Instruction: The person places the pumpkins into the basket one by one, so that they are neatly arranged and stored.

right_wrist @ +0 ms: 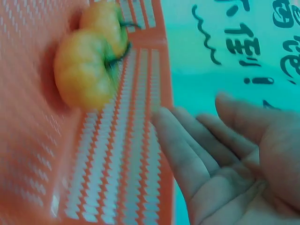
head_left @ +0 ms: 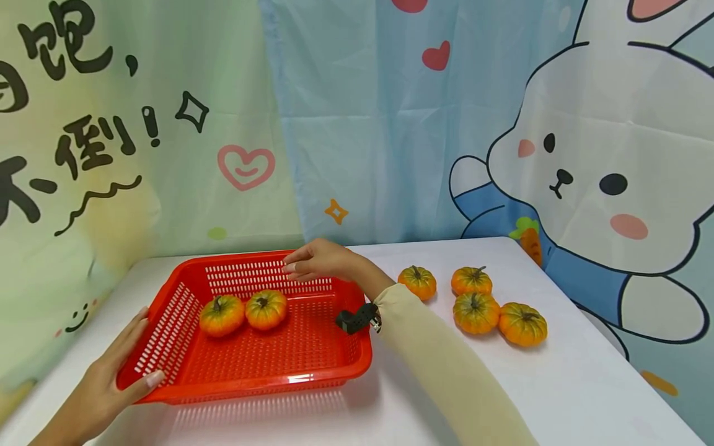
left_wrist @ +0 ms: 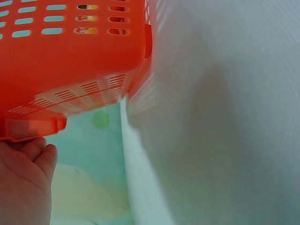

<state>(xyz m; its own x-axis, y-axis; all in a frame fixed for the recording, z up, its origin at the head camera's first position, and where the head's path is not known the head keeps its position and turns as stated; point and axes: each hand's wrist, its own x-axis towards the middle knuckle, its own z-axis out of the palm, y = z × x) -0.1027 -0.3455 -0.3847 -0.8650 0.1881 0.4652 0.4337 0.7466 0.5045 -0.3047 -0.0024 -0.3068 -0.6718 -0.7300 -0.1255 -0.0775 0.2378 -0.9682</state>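
Note:
A red plastic basket (head_left: 262, 365) with slotted walls stands on the white table. Two small orange pumpkins, a left one (head_left: 222, 316) and a right one (head_left: 266, 310), lie side by side inside it, towards the back wall. My left hand (head_left: 100, 378) holds the basket's rim at the near left corner, thumb over the edge; the left wrist view has its fingers (left_wrist: 44, 157) under the rim. Over the far right part of the basket hovers my right hand (head_left: 320, 260). In the right wrist view its fingers (right_wrist: 187, 154) are loosely extended with nothing held, apart from the pumpkins (right_wrist: 86, 70).
To the right of the basket several more pumpkins lie on the white table (head_left: 580, 384): one alone (head_left: 417, 283) near the right forearm, the others in a cluster (head_left: 476, 313). A printed curtain (head_left: 357, 124) hangs behind the table. The right wrist wears a black strap (head_left: 357, 318).

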